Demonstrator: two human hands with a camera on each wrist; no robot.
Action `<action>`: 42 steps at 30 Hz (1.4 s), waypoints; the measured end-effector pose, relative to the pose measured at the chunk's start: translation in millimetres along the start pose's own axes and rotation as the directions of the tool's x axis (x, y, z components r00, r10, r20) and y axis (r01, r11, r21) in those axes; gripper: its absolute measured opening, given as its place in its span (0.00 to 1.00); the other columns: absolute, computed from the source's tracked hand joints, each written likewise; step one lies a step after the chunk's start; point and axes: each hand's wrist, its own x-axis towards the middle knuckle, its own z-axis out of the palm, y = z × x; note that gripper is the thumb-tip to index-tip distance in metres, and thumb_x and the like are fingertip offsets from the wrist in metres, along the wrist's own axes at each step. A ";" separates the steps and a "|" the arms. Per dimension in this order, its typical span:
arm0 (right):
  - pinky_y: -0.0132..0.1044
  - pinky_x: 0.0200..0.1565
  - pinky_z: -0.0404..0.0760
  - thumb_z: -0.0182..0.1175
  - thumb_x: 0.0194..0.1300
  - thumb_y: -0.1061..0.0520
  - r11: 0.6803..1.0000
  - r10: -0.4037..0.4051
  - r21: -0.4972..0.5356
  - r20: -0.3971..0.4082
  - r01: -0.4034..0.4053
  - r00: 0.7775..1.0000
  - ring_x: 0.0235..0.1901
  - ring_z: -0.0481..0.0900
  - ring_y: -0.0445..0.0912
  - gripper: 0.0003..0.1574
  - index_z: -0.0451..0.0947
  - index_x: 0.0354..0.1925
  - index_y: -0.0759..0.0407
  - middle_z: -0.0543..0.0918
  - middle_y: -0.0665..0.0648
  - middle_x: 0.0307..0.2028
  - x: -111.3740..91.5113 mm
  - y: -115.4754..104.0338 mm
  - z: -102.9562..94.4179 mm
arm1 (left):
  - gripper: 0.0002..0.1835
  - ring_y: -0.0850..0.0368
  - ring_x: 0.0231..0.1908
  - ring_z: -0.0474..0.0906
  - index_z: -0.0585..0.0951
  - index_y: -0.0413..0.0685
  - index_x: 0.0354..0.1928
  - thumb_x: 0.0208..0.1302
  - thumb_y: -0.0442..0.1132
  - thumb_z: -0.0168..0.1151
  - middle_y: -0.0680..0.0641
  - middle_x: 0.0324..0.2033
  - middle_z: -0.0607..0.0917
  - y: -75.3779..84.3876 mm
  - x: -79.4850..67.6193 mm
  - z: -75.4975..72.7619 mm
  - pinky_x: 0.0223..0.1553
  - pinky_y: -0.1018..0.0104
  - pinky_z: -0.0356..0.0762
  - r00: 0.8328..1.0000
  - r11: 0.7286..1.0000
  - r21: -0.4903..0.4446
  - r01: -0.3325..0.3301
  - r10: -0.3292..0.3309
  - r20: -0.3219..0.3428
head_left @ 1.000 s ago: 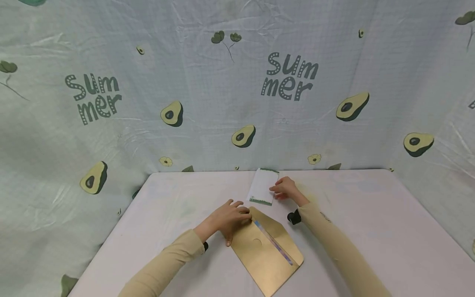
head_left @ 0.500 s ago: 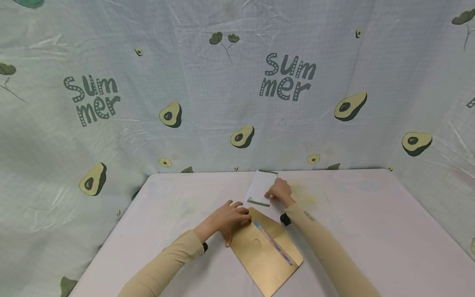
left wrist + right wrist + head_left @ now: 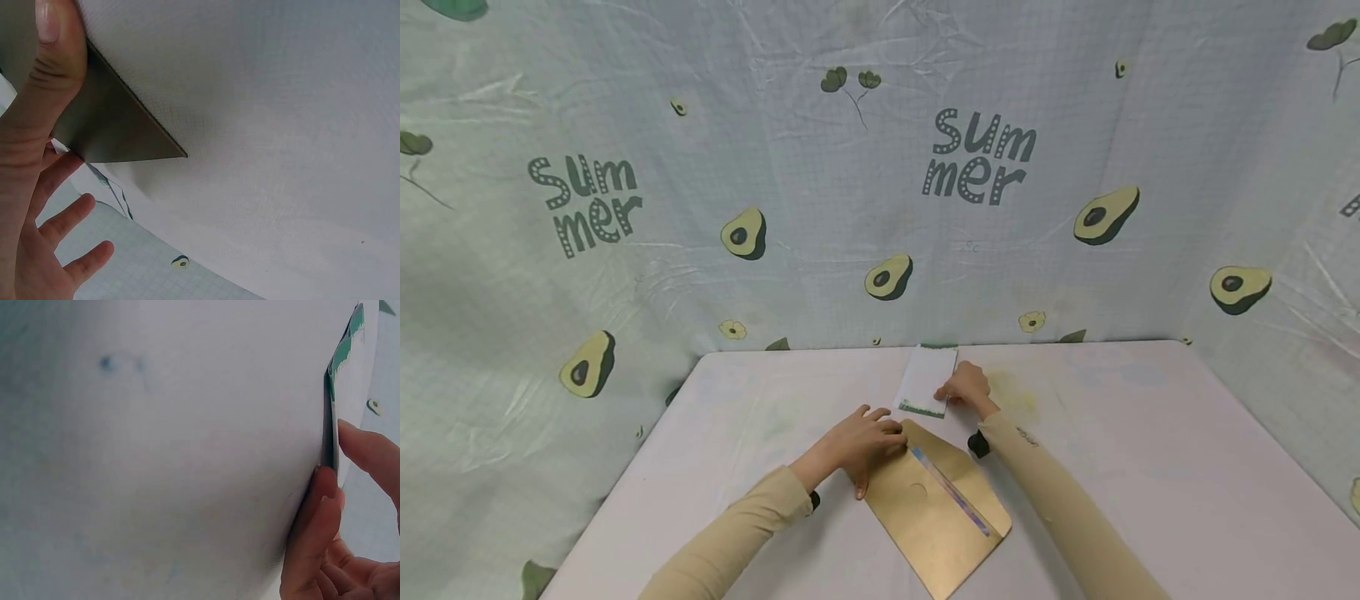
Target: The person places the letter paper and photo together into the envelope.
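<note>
Pinching green-edged white card (image 3: 923, 377) in nearly closed right hand (image 3: 967, 387).
Gripping gold envelope (image 3: 925, 521) by corner with half-spread left hand (image 3: 867, 442), on pale tabletop (image 3: 1120, 433) beneath both (avocado-print cloth (image 3: 820, 183) beyond).

The things are carried by a pale, faintly pinkish tabletop (image 3: 1135, 433), whose far corners are rounded. Its surface is marked by a yellowish stain (image 3: 1018, 398) toward the far edge and by faint bluish smudges (image 3: 106, 364), which are seen close up in the right wrist view. A gold envelope (image 3: 917, 529) is laid aslant on the near middle, its flap spread toward the far right. Just beyond it, a white paper (image 3: 928, 373), bordered in green at both short ends, is placed; whether its right side is slightly raised cannot be clearly told.
</note>
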 end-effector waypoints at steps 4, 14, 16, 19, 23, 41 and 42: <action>0.29 0.15 0.65 0.70 0.40 0.51 1.000 -0.019 0.017 0.007 0.019 1.000 0.12 0.69 0.41 0.18 0.72 0.21 0.60 0.71 0.51 0.11 2.8 3.5 2.1 | 0.55 0.52 0.60 0.62 0.66 0.67 0.57 0.13 0.67 0.72 0.57 0.57 0.71 0.5 -0.1 -0.5 0.55 0.53 0.65 1.000 1.000 0.003 0.003 -0.003 0.000; 0.31 0.16 0.64 0.69 0.41 0.52 0.995 -0.101 0.016 -0.029 0.101 0.994 0.13 0.69 0.41 0.18 0.70 0.19 0.60 0.72 0.51 0.12 -5.5 6.0 1.6 | 0.55 0.53 0.60 0.63 0.66 0.68 0.57 0.12 0.68 0.71 0.58 0.57 0.71 1.2 0.1 -0.3 0.54 0.54 0.65 1.000 1.000 0.028 0.006 -0.006 -0.009; 0.32 0.17 0.65 0.68 0.42 0.53 0.992 -0.117 0.033 -0.035 0.118 0.992 0.13 0.71 0.42 0.17 0.71 0.20 0.61 0.74 0.52 0.14 -6.4 6.7 1.3 | 0.55 0.53 0.60 0.63 0.66 0.68 0.56 0.12 0.68 0.71 0.58 0.56 0.71 1.3 0.3 -0.1 0.54 0.54 0.65 1.000 1.000 0.031 0.004 -0.004 -0.012; 0.35 0.19 0.71 0.67 0.42 0.56 0.984 -0.147 0.096 -0.025 0.149 0.989 0.14 0.74 0.45 0.16 0.72 0.24 0.64 0.77 0.57 0.18 5.0 13.4 7.0 | 0.54 0.53 0.59 0.63 0.67 0.68 0.56 0.12 0.68 0.71 0.58 0.56 0.72 1.7 0.2 -0.7 0.54 0.54 0.66 1.000 1.000 0.029 0.001 0.000 -0.014; 0.38 0.18 0.76 0.66 0.43 0.57 0.941 -0.224 0.263 0.017 0.212 0.975 0.14 0.76 0.48 0.22 0.69 0.33 0.67 0.76 0.63 0.24 57.3 42.9 35.7 | 0.54 0.53 0.60 0.63 0.67 0.68 0.56 0.12 0.68 0.71 0.58 0.56 0.72 2.1 0.4 -0.6 0.54 0.54 0.66 1.000 1.000 0.027 0.003 -0.003 -0.009; 0.41 0.34 0.81 0.63 0.50 0.62 0.740 -0.395 0.668 0.335 0.080 0.855 0.31 0.79 0.48 0.41 0.58 0.60 0.66 0.76 0.63 0.39 106.2 110.3 43.6 | 0.53 0.52 0.59 0.64 0.67 0.68 0.55 0.12 0.68 0.71 0.57 0.56 0.72 1.9 -2.1 -1.5 0.54 0.53 0.66 1.000 0.999 0.035 0.003 -0.002 -0.024; 0.41 0.35 0.81 0.62 0.51 0.62 0.746 -0.397 0.660 0.337 0.086 0.854 0.31 0.79 0.48 0.40 0.58 0.60 0.68 0.76 0.65 0.42 88.9 104.6 33.6 | 0.53 0.52 0.59 0.64 0.67 0.68 0.55 0.13 0.68 0.71 0.57 0.56 0.72 2.0 -2.3 -1.7 0.54 0.53 0.66 1.000 0.999 0.036 0.003 -0.003 -0.023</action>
